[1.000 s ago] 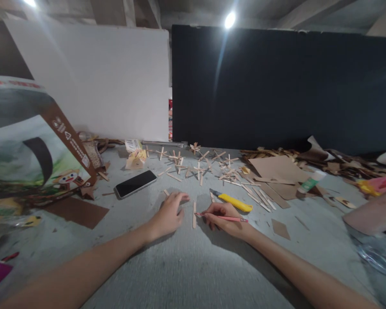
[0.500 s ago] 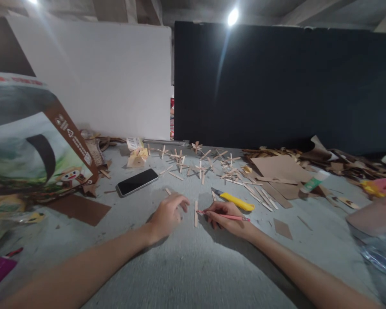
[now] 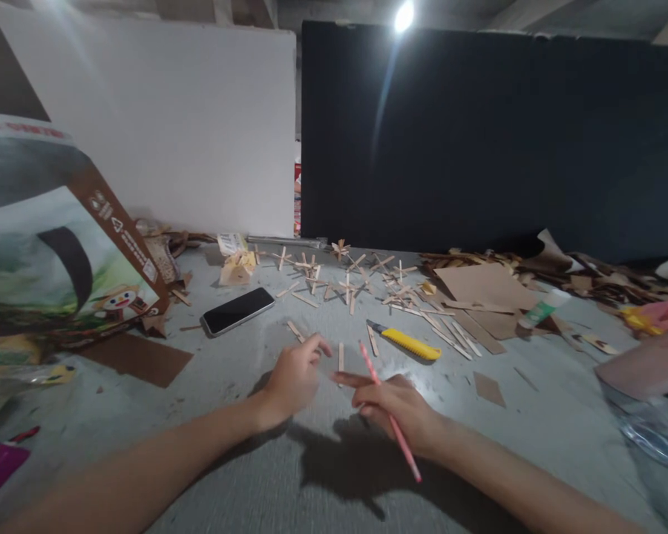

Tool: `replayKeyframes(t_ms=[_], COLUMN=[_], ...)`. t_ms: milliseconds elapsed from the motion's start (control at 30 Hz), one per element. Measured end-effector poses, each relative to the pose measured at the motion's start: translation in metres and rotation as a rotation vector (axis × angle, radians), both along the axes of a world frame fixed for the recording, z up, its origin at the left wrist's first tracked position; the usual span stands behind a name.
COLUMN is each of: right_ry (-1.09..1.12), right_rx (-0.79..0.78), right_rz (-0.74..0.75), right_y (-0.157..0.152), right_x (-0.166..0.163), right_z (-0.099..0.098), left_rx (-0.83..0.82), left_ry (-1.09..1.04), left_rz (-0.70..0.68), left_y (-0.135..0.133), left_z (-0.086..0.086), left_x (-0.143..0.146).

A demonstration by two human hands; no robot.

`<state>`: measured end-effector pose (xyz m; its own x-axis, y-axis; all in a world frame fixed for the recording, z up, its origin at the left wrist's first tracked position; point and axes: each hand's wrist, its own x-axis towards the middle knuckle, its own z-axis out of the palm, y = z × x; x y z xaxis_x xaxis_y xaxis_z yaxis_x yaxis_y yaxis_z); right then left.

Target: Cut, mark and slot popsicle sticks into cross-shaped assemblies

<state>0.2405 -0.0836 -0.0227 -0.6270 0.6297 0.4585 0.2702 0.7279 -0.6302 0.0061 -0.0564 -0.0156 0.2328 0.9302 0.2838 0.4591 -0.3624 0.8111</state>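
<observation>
A pink pencil (image 3: 404, 447) lies slanted across my right hand (image 3: 404, 411), held among its fingers, one end pointing up and away. That hand's forefinger stretches left over a flat wooden stick (image 3: 341, 357), hiding the stick's near end; whether it touches the stick I cannot tell. Left of the stick is my left hand (image 3: 292, 378), fingers loosely bent and apart, with nothing in it. Beyond my right hand lie a yellow utility knife (image 3: 412, 345) and a short stick (image 3: 372, 341). Another short stick (image 3: 296, 331) is beyond my left hand.
Crossed stick pieces (image 3: 348, 285) spread across the back of the table. A phone (image 3: 238, 310) lies left. Cardboard sheets (image 3: 482, 285) and a glue stick (image 3: 544, 308) are on the right. A large printed bag (image 3: 44, 245) stands at far left; a plastic bottle (image 3: 654, 441) is at the right edge.
The pencil has swung from lying nearly level, tip at the stick, to a steep slant. My right hand has shifted nearer to me, its forefinger now extended. My left hand stays beside the stick.
</observation>
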Motion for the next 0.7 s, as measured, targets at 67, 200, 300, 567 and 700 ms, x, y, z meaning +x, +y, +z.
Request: replayKeyframes(t_ms=[67, 200, 300, 567, 700], right_ry=[-0.099, -0.174, -0.179, -0.157, -0.072], right_rx=[0.093, 0.214, 0.249, 0.203, 0.104], right_rz=[0.055, 0.084, 0.072, 0.048, -0.059], right_y=[-0.008, -0.014, -0.014, -0.007, 0.005], right_x=[-0.007, -0.016, -0.016, -0.013, -0.004], right_z=[0.004, 0.007, 0.006, 0.003, 0.001], left_rx=[-0.020, -0.021, -0.018, -0.018, -0.001], left_ry=[-0.004, 0.027, 0.044, -0.067, -0.081], left_rz=[-0.027, -0.078, -0.082, -0.054, -0.031], left_y=[-0.004, -0.009, -0.009, -0.004, -0.001], left_z=[0.001, 0.001, -0.001, -0.007, -0.006], left_x=[0.003, 0.004, 0.003, 0.004, 0.005])
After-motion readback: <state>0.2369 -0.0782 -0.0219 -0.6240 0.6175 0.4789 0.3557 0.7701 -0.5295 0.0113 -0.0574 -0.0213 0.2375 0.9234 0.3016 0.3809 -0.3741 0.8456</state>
